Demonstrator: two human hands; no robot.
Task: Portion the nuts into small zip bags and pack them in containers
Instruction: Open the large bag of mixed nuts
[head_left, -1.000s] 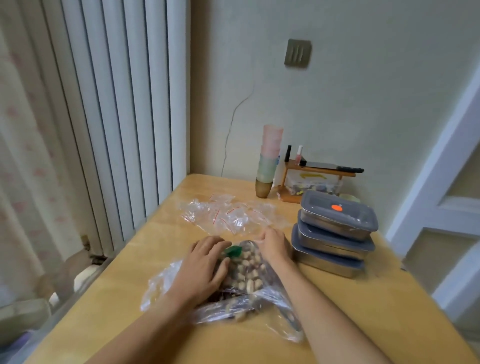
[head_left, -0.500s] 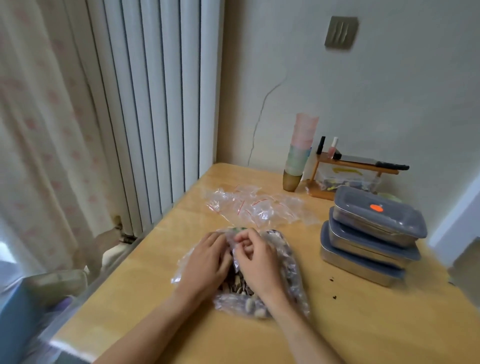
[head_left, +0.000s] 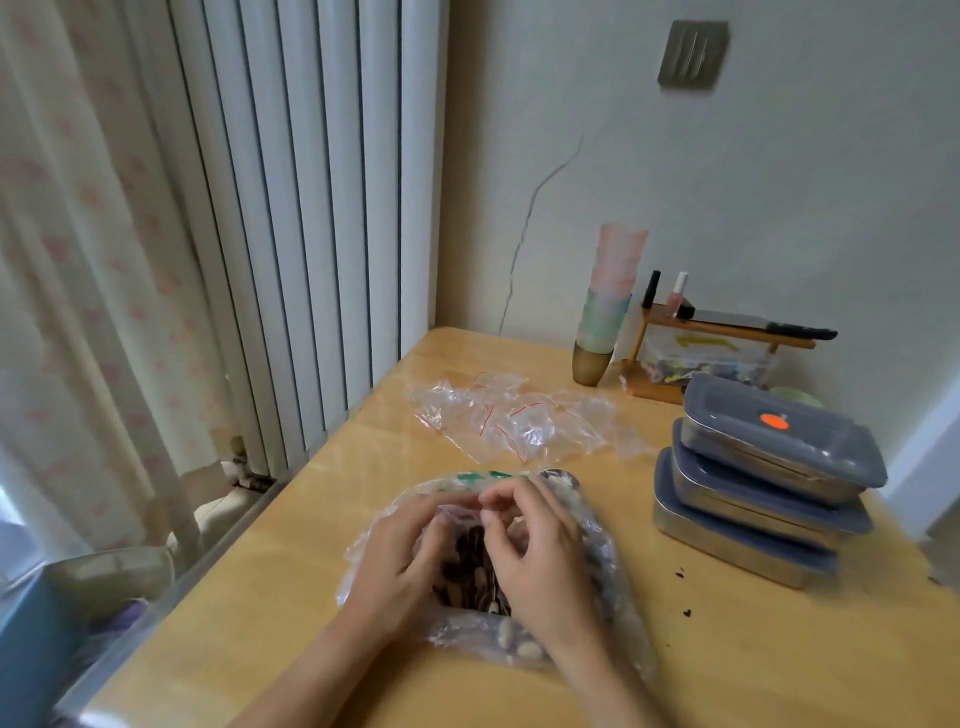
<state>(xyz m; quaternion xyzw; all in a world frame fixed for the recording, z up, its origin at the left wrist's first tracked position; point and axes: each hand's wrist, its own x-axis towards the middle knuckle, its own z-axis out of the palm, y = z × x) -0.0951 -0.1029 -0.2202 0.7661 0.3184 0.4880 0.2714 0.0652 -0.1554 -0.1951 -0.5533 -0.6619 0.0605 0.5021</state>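
Nuts (head_left: 475, 566) lie in a large clear bag (head_left: 597, 551) under both hands. Left hand (head_left: 400, 561) and right hand (head_left: 540, 566) curl their fingers, pinching the plastic at its mouth. Advice: part the film evenly, keeping the opening level. Beyond the fingertips lie empty zip bags (head_left: 519, 423); stacked lidded containers (head_left: 763, 483) stand right. No legible writing; an orange sticker (head_left: 774, 421) is unreadable.

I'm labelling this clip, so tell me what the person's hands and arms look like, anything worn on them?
Both the left hand and the right hand are bare: no gloves, rings, watch or bracelet show. The forearms are uncovered down to the frame edge, with no sleeve in view. Fingernails look short and unpainted.
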